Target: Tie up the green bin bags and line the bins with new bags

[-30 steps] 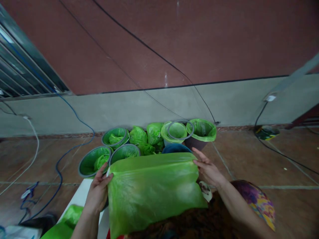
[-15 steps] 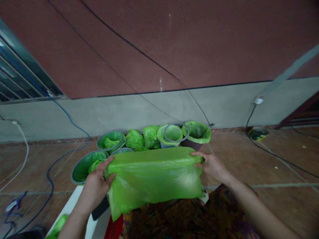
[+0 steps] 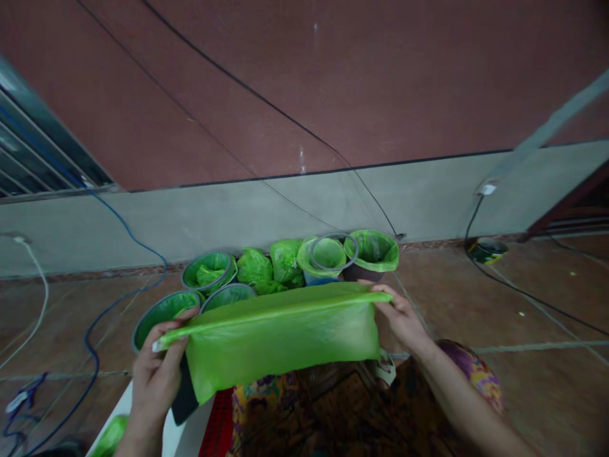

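Higher than before, the bottom of the green bag hangs between the left hand and right hand. Both hands' fingers pinch its top ends, near the buckets.

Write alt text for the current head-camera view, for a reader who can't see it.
A person's left hand and right hand hold a green plastic sheet or bag stretched between them. Beyond it, green-lined bins and bunched green bags sit on a brown tiled floor near a reddish-and-grey wall.
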{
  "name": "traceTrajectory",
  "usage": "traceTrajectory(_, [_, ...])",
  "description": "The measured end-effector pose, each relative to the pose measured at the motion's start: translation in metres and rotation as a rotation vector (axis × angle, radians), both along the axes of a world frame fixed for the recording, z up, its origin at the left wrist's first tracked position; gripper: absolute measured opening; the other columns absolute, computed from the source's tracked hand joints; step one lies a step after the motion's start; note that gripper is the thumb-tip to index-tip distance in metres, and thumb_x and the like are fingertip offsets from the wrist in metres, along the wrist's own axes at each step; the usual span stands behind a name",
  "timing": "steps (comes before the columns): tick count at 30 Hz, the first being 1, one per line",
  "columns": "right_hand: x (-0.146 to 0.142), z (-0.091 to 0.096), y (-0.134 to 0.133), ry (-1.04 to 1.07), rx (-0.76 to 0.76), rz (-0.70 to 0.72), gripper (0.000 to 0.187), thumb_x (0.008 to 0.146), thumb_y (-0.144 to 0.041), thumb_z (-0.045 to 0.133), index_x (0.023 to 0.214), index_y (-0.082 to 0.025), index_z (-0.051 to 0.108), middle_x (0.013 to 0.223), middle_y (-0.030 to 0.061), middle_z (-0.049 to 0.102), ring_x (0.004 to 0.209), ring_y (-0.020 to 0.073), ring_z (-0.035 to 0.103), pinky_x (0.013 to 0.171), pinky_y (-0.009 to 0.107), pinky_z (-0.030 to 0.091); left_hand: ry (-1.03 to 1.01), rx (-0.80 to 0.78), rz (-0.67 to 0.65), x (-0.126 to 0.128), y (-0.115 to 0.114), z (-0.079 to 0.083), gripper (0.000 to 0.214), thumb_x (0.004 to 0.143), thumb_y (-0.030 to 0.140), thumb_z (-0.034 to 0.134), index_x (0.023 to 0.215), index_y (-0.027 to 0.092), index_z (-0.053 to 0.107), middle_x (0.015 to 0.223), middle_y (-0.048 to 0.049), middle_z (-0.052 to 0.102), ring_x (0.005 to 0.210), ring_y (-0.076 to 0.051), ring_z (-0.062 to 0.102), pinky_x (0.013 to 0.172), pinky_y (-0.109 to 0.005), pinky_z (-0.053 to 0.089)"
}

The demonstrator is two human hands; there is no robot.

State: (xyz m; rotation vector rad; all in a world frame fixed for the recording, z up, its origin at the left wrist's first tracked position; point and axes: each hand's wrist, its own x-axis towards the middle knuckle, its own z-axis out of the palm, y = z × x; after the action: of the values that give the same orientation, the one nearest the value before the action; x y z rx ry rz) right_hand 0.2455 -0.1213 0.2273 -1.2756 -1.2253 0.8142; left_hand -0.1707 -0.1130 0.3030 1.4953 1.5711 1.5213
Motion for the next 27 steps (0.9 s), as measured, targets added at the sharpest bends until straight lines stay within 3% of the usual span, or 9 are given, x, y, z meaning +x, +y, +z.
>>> traceTrajectory(2, [-0.013,0.000,0.002,0.051,-0.038,-0.143,0.022,0.085,-0.042,0.053,0.094,-0.022,0.059,0.102,0.0063,0.069,0.092,0.0222,0.063,0.080,0.031,0.049,0.164,-0.012,0.148,0.007,-0.004,-0.001,0.025,0.078,0.044,0.061,0.089,0.023,0.054,0.082,-0.0012,0.065,0.083,-0.022,0.062,0.075,-0.030,0.048])
traceTrajectory(6, [-0.033,0.002,0.007,-0.218,0.002,-0.423,0.027,0.089,-0.040,0.044,0.098,-0.019,0.058,0.088,0.0066,0.067,0.081,0.0217,0.061,0.074,0.030,0.046,0.546,-0.115,0.429,0.012,-0.008,0.001,0.021,0.085,0.039,0.052,0.098,0.021,0.053,0.066,0.0008,0.051,0.060,-0.020,0.052,0.058,-0.029,0.038])
traceTrajectory(8, [-0.038,0.003,0.008,-0.349,-0.013,-0.423,0.029,0.091,-0.038,0.039,0.102,-0.018,0.057,0.081,0.0064,0.066,0.073,0.0217,0.061,0.070,0.030,0.044,0.632,-0.157,0.436,0.009,-0.008,0.002,0.020,0.086,0.036,0.052,0.099,0.021,0.053,0.064,0.0012,0.048,0.055,-0.019,0.049,0.056,-0.028,0.034])
traceTrajectory(12, [-0.043,-0.009,0.010,-0.544,-0.094,-0.290,0.030,0.093,-0.034,0.036,0.107,-0.020,0.058,0.074,0.0059,0.067,0.067,0.0232,0.063,0.063,0.029,0.042,0.725,-0.249,0.296,-0.007,-0.008,-0.008,0.017,0.083,0.031,0.053,0.096,0.020,0.052,0.055,0.0039,0.043,0.045,-0.017,0.043,0.053,-0.025,0.029])
traceTrajectory(15, [-0.051,-0.036,0.016,-0.633,-0.161,-0.219,0.032,0.093,-0.031,0.034,0.110,-0.018,0.059,0.078,0.0082,0.069,0.070,0.0238,0.065,0.064,0.029,0.042,0.750,-0.314,0.226,-0.020,-0.005,-0.032,0.016,0.081,0.028,0.053,0.094,0.019,0.051,0.051,0.0043,0.043,0.043,-0.018,0.045,0.051,-0.024,0.027])
traceTrajectory(22, [-0.084,-0.122,0.029,-0.704,-0.376,-0.105,0.034,0.094,-0.023,0.032,0.114,-0.014,0.057,0.081,0.0116,0.070,0.073,0.0228,0.065,0.068,0.028,0.042,0.753,-0.455,0.177,-0.034,0.003,-0.109,0.012,0.086,0.021,0.049,0.098,0.017,0.050,0.052,0.0027,0.048,0.048,-0.019,0.052,0.051,-0.025,0.028])
traceTrajectory(27, [-0.108,-0.152,0.033,-0.647,-0.470,-0.076,0.033,0.094,-0.021,0.034,0.117,-0.014,0.056,0.084,0.0135,0.070,0.079,0.0235,0.065,0.069,0.028,0.042,0.738,-0.539,0.156,-0.027,0.005,-0.146,0.013,0.093,0.024,0.042,0.101,0.016,0.049,0.058,0.0005,0.052,0.054,-0.019,0.056,0.055,-0.025,0.029])
